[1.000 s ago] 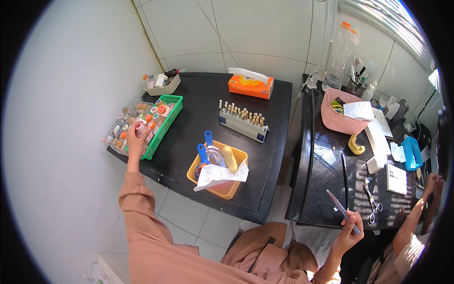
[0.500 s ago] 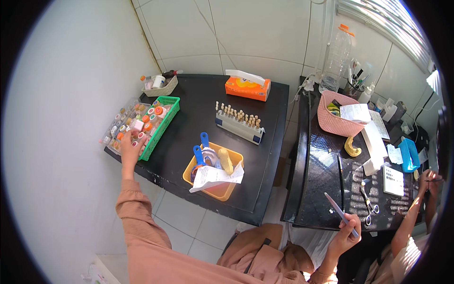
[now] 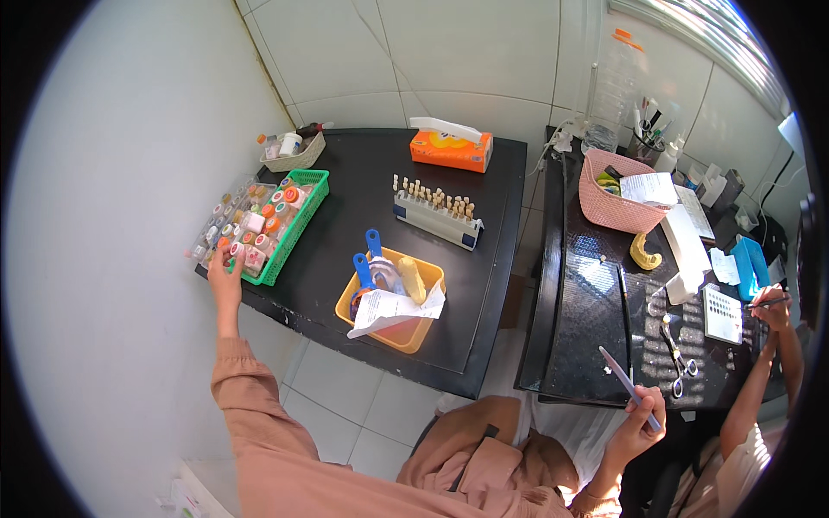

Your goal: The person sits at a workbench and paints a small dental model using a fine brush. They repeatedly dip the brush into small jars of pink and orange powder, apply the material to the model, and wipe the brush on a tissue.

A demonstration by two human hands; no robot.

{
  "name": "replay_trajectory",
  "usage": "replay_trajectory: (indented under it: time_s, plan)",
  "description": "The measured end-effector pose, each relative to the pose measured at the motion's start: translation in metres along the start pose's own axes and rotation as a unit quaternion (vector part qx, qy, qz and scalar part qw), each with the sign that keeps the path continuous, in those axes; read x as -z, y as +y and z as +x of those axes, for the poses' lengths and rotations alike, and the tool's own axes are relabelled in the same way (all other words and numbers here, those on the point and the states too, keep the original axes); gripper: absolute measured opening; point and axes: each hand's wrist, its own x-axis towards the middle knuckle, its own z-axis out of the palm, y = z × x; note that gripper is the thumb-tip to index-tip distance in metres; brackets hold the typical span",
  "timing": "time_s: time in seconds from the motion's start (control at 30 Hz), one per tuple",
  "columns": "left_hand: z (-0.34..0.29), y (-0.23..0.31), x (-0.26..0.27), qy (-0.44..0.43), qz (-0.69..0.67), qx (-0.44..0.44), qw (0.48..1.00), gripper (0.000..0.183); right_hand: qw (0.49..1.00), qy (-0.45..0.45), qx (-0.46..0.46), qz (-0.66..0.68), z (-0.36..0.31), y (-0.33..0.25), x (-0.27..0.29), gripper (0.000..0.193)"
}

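Observation:
My left hand [image 3: 226,281] is at the near left end of the jars, its thumb and finger closed round a small orange-capped jar [image 3: 223,244]. Beside it, a green basket [image 3: 298,231] holds several small jars with coloured caps, and a clear box [image 3: 216,221] of more jars adjoins it. My right hand [image 3: 637,426] grips a slim grey tapered tool [image 3: 622,371], its tip pointing up and away over the right table's front edge. On that table, scissor-like metal pliers [image 3: 676,354] lie near this tool.
A yellow tub [image 3: 413,339] holds blue-handled impression trays, a dental model and paper. Behind it are a tooth shade guide [image 3: 439,223] and an orange tissue box [image 3: 451,151]. A pink basket [image 3: 617,207] and yellow dental model [image 3: 643,252] stand right. A co-worker's hand [image 3: 771,309] holds a thin dark tool.
My left hand has shifted left along the jars, its thumb and finger now closer together. My right hand keeps the grey tool nearly in place. The co-worker's hand has moved nearer the white palette.

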Motion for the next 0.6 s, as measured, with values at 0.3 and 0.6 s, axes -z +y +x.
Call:
replay_trajectory:
  time_s: [0.3,0.6]
  plan:
    - [0.0,0.017,0.015,0.002,-0.047,0.012,0.999,0.034,1.0,-0.002,-0.002,0.013,0.001,0.006,0.007,0.034]
    - [0.008,0.024,0.027,0.058,-0.261,0.048,0.963,0.035,1.0,-0.007,0.0,-0.003,0.004,0.009,0.008,0.037]
